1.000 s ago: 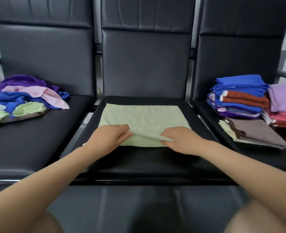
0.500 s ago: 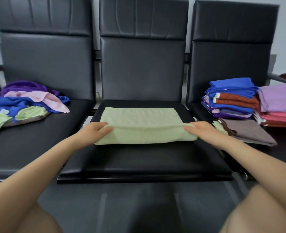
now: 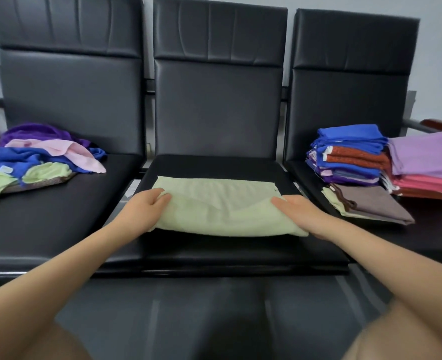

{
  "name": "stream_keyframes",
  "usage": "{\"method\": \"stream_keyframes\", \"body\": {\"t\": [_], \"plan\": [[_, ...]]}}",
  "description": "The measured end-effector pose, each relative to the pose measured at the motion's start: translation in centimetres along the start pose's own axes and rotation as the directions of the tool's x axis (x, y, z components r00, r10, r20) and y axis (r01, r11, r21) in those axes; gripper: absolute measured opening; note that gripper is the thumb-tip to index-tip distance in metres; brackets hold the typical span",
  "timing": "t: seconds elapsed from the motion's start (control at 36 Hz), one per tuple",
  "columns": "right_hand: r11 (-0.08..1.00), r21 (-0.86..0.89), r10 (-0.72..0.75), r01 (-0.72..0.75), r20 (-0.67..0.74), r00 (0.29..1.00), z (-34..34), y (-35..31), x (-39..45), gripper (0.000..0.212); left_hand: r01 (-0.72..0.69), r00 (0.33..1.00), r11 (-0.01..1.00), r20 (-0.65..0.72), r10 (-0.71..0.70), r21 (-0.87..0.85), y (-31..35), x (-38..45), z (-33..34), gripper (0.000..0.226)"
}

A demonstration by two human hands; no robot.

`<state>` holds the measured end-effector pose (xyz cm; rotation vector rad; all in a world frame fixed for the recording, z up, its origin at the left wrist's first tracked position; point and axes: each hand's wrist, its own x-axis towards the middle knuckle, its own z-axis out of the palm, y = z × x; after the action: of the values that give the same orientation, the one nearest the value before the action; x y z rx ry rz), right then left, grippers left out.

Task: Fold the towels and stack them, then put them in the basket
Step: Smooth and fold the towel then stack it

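Observation:
A pale green towel [image 3: 222, 203] lies on the middle black seat [image 3: 214, 165], its near half raised and folded toward the back. My left hand [image 3: 143, 211] grips the towel's left end, fingers curled over the top of the cloth. My right hand [image 3: 297, 213] grips the right end the same way. A loose heap of unfolded towels [image 3: 40, 157], purple, pink, blue and green, lies on the left seat. Folded towel stacks [image 3: 349, 154] sit on the right seat. No basket is in view.
A second folded stack, lilac over pink [image 3: 427, 165], stands at the far right. A folded brown towel [image 3: 370, 203] lies flat on a green one at the right seat's front. Chair backs [image 3: 217, 100] rise behind. The dark floor [image 3: 214, 320] lies below the seats' front edge.
Both hands slid apart from the middle of the towel's near edge to its two ends, then lifted that edge and carried it toward the back, doubling the towel over.

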<state>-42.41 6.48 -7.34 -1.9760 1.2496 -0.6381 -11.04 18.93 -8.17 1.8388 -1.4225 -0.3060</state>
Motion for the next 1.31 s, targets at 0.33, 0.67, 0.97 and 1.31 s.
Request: {"method": "stream_keyframes", "body": {"t": [0.33,0.67,0.97,1.31], "plan": [[0.993,-0.117,-0.043,0.028,-0.130,0.991,-2.0,0.5,4.7,0.030,-0.057,0.998,0.966,0.015,0.055,0.253,0.1,5.0,0.3,0.023],[0.957,-0.283,-0.044,-0.059,-0.345,0.938,0.1,1.5,10.7,0.026,0.106,0.976,0.973,-0.210,-0.062,0.203,-2.0,12.3,3.8,0.018],[0.879,-0.432,0.054,-0.201,-0.329,0.943,1.8,3.3,12.8,0.027,0.150,0.982,0.958,-0.146,-0.117,0.246,-6.3,12.3,3.5,0.021],[0.835,-0.374,0.339,-0.403,-0.226,0.913,-0.2,1.8,9.3,0.066,0.332,0.943,0.919,-0.117,-0.313,0.215,-5.2,10.5,2.3,0.036]]}}
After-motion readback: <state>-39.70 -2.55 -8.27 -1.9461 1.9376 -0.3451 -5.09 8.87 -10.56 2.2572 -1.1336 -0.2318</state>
